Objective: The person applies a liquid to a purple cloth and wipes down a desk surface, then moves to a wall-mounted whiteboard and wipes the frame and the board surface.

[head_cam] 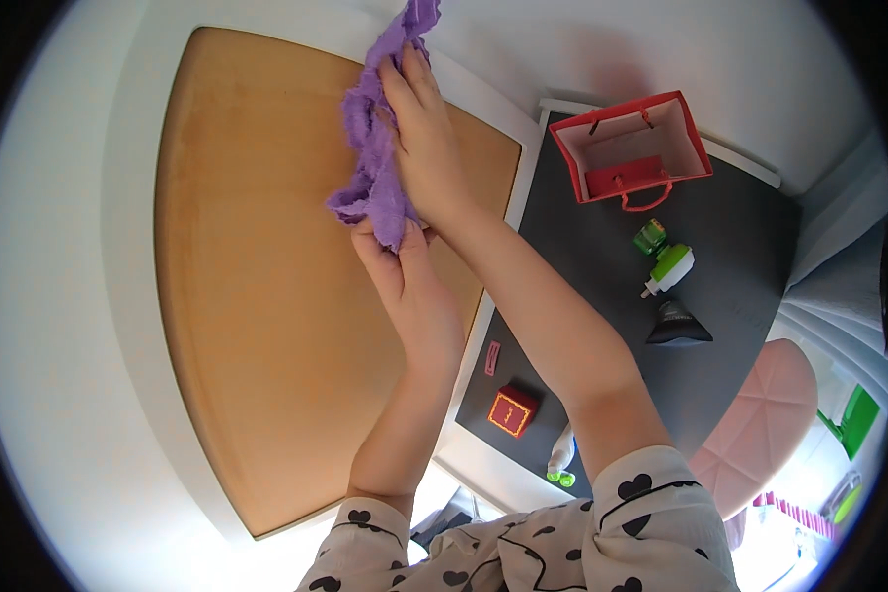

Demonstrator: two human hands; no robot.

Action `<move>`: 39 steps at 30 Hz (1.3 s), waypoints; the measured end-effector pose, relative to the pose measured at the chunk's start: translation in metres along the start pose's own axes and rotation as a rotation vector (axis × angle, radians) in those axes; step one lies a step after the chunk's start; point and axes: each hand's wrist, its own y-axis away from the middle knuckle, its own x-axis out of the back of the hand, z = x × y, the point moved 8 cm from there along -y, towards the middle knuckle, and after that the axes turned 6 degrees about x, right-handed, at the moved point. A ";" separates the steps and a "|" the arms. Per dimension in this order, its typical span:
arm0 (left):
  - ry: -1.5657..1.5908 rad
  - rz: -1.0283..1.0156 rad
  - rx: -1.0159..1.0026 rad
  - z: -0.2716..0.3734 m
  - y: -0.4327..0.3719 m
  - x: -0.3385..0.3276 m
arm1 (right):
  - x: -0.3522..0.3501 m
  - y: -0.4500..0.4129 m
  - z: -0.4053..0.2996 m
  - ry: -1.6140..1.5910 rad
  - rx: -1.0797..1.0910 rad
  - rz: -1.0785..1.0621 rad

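A purple fluffy cloth (374, 140), crumpled lengthwise, hangs over a tan panel (266, 281) set in a white frame (129, 222). My left hand (414, 296) pinches the cloth's lower end between thumb and fingers. Higher up, my right hand (425, 148) grasps the same cloth along its right side, its fingers pointing toward the top of the view. The cloth's upper end runs out of the picture. Whether it touches the panel, I cannot tell.
Right of the panel, a dark tabletop (592, 281) carries a red paper bag (636, 185), a green-and-white plug-in device (670, 266), a black tube (677, 325), a pink hair clip (493, 358), a small red box (512, 411) and a white bottle (562, 450). A pink chair (769, 414) stands beside it.
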 end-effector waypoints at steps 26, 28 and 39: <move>-0.097 -0.045 0.097 -0.062 0.001 -0.004 | 0.031 0.041 0.051 -0.176 -0.235 -0.059; -0.079 -0.079 0.139 -0.073 -0.003 -0.016 | 0.038 0.050 0.082 -0.039 -0.165 0.003; -0.178 -0.173 0.213 -0.167 -0.014 -0.026 | 0.062 0.110 0.190 -0.438 -0.569 0.248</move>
